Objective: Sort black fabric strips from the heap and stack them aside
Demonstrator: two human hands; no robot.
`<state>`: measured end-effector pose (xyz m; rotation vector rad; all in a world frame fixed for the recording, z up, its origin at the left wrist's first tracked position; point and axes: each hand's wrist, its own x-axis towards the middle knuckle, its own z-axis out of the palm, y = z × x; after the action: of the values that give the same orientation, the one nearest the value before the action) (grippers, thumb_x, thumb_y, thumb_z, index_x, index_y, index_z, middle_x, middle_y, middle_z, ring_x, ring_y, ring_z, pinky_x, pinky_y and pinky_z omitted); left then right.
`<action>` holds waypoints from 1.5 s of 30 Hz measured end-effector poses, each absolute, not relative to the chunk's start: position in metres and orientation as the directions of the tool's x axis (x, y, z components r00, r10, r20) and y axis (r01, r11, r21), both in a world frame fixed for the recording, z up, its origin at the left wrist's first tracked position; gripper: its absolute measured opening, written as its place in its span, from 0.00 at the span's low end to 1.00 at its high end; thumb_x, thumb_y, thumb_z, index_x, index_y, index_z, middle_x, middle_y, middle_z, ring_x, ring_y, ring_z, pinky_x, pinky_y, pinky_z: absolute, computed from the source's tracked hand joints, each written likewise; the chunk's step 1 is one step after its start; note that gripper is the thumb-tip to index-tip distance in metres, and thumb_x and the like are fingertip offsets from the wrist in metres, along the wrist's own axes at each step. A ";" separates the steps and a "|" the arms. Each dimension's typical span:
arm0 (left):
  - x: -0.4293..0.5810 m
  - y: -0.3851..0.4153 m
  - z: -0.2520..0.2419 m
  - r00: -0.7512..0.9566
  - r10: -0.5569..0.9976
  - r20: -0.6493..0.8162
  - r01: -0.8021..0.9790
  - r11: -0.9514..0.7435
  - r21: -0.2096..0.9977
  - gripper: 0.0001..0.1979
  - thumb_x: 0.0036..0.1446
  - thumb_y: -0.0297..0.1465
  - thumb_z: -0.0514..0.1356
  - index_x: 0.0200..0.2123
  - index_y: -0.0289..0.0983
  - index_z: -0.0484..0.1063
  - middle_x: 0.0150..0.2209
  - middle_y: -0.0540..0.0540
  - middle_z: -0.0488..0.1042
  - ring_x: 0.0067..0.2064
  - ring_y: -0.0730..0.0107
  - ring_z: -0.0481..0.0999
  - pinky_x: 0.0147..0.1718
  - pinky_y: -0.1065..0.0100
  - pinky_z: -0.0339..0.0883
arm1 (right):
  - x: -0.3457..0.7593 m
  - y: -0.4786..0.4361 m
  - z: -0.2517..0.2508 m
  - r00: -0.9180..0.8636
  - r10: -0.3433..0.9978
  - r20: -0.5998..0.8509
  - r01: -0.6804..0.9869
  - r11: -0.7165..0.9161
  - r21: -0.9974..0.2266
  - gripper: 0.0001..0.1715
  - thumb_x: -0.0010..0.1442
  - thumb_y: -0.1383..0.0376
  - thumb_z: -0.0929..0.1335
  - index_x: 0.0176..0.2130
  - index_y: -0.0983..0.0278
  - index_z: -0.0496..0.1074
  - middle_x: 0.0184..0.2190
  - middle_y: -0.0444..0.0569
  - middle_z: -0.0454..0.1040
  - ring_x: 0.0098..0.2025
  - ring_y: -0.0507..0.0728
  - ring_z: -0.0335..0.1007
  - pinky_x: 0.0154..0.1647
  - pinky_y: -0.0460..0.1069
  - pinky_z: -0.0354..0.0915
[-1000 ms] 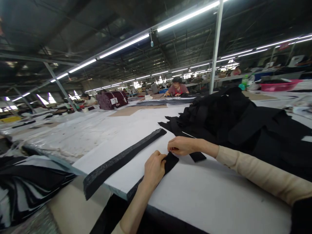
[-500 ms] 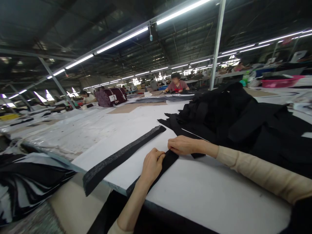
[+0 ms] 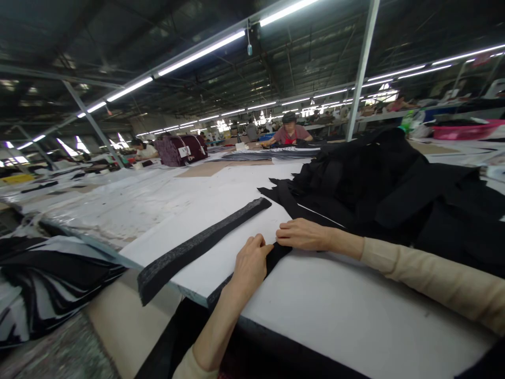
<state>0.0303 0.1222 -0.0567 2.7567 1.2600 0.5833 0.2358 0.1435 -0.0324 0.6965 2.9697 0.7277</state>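
Observation:
My left hand [image 3: 250,266] lies over a black fabric strip [image 3: 278,257], its fingers closed on the strip near its upper end. The strip runs down to the near table edge. My right hand [image 3: 302,235] rests just beyond that end, fingers extended and touching the fabric, holding nothing I can see. To the left of my left hand, a long black strip with a grey felted face [image 3: 197,245] lies flat on the white table top [image 3: 347,295], apart from both hands.
A heap of black cut fabric [image 3: 366,195] lies right of my hands. A striped black-and-white stack [image 3: 59,279] sits beyond the left table edge. Farther off are maroon bags [image 3: 177,150], a seated co-worker [image 3: 290,134], a pink basket [image 3: 465,131] and a steel post [image 3: 363,68].
My right hand has slid slightly rightward, and the black tab under its wrist no longer shows. My left hand has shifted a little on the strip. The view has tilted slightly.

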 end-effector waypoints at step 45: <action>-0.061 0.079 -0.047 0.471 0.827 0.308 0.710 -0.562 0.424 0.13 0.60 0.27 0.50 0.41 0.43 0.74 0.32 0.49 0.69 0.34 0.72 0.70 0.33 0.72 0.62 | 0.209 0.124 -0.045 -0.703 0.700 0.127 0.711 0.689 0.140 0.42 0.50 0.82 0.58 0.58 0.50 0.59 0.53 0.54 0.59 0.53 0.62 0.58 0.50 0.58 0.61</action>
<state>-0.0608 0.0787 -0.0471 2.4829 1.3224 0.7159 0.2091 0.1236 -0.0448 1.2314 2.9450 0.2862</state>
